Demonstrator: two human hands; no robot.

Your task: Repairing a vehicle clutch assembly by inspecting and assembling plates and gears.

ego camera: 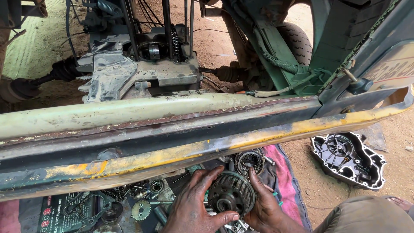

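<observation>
Clutch drum (230, 194), just below the yellow bumper (181, 151), sits clasped between left hand (194, 207) and right hand (265, 207).

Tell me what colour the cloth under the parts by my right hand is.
Pink, with a darker grey cloth lying over it; the head view shows the pink cloth beside the right hand.

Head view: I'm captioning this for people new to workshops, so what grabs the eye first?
Bottom centre, the left hand and right hand cup a round toothed clutch drum over scattered small parts. A worn yellow bumper beam crosses the frame above them, and a black engine cover lies on the dirt at right.
</observation>
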